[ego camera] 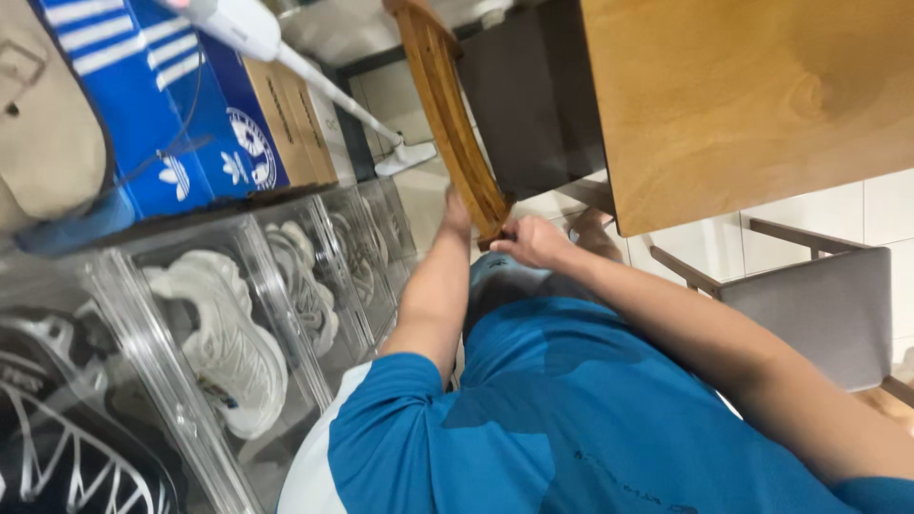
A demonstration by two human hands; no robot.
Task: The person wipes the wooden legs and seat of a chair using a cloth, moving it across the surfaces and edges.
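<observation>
Both my arms reach out from my blue shirt (pixel 533 419) to a wooden chair. My left hand (pixel 457 213) grips the lower end of the chair's curved wooden back rail (pixel 449 114), with its fingers partly hidden behind the wood. My right hand (pixel 533 242) closes on the same end of the rail from the other side, right beside the left hand. The chair's dark seat (pixel 533 95) lies beyond the rail and is tucked under a wooden table top (pixel 752 95).
Stacked clear plastic shoe boxes (pixel 238 324) holding sneakers line the left side. A blue shoebox (pixel 162 105) and a cardboard box (pixel 290 119) sit on top of them. A white stick cleaner (pixel 286 48) leans there. A grey chair (pixel 819 305) stands on the pale tiled floor at right.
</observation>
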